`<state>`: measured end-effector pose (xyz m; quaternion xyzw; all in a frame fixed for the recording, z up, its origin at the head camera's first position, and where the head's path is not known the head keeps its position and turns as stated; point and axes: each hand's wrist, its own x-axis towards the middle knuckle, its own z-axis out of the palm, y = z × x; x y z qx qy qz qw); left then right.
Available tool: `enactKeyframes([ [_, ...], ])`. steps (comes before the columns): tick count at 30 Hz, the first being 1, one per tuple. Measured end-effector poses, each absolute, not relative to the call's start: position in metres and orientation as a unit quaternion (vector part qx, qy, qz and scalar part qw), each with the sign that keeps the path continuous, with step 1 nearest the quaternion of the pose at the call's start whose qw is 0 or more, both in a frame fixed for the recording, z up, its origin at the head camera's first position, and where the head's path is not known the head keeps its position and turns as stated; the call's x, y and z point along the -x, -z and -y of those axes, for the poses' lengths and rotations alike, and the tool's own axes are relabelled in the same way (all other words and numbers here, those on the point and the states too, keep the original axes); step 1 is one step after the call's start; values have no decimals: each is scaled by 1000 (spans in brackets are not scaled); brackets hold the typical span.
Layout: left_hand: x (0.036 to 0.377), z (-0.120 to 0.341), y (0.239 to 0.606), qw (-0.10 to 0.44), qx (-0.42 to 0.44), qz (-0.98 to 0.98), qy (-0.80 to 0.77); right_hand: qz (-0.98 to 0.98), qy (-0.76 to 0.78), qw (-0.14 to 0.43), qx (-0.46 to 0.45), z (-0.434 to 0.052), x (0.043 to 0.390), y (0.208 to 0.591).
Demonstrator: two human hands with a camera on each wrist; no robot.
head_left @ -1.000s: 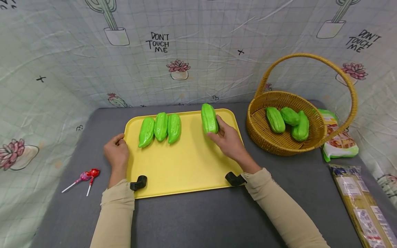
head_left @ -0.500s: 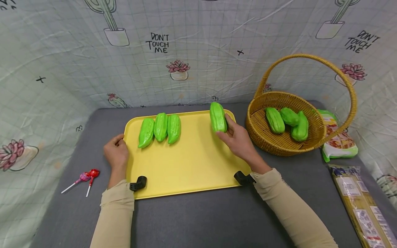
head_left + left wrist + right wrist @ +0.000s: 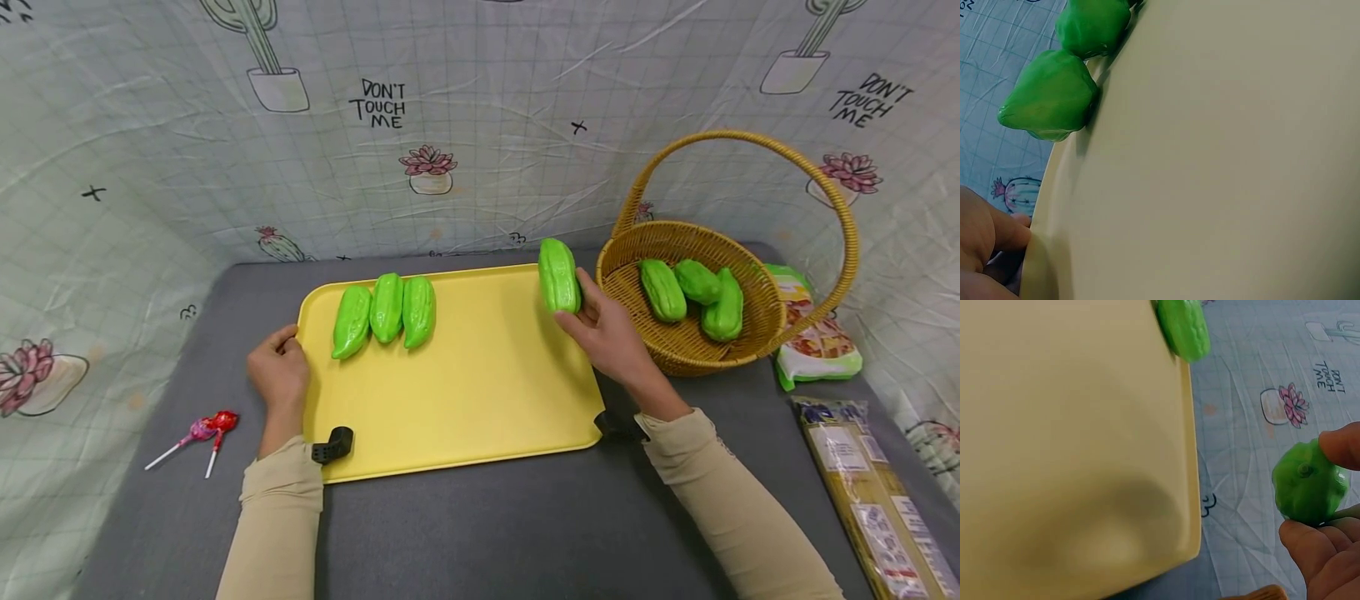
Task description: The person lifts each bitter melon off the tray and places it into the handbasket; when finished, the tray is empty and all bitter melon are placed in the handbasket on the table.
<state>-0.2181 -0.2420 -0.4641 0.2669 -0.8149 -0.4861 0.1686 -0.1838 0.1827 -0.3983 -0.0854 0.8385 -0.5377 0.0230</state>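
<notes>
In the head view, my right hand [image 3: 611, 337] holds a ridged green gourd [image 3: 558, 275] between thumb and fingers, raised over the back right corner of the yellow tray [image 3: 472, 392]. The right wrist view shows this gourd [image 3: 1307, 484] end-on, thumb on one side and fingers on the other. My left hand [image 3: 281, 371] has its fingers curled at the tray's left edge; in the left wrist view the left hand [image 3: 991, 240] pinches the rim. Three similar gourds [image 3: 386, 308] lie side by side at the tray's back left.
Right of the tray stands a wicker basket [image 3: 618, 325] with a tall handle, holding three green gourds [image 3: 697, 282]. Behind it lies a printed food packet [image 3: 821, 358], and nearer, a long clear packet [image 3: 862, 492]. Two lollipops [image 3: 213, 423] lie at the left. A patterned cloth [image 3: 480, 125] hangs behind.
My right hand has carried the gourd rightward across the tray toward the basket and a little higher. My left hand stays at the tray's left edge.
</notes>
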Motion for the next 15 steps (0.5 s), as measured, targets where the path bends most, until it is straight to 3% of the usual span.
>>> enactKeyframes([
  [15,218,242,465,174,-261,818,482,-861,500,-29,86,-210,179,392],
])
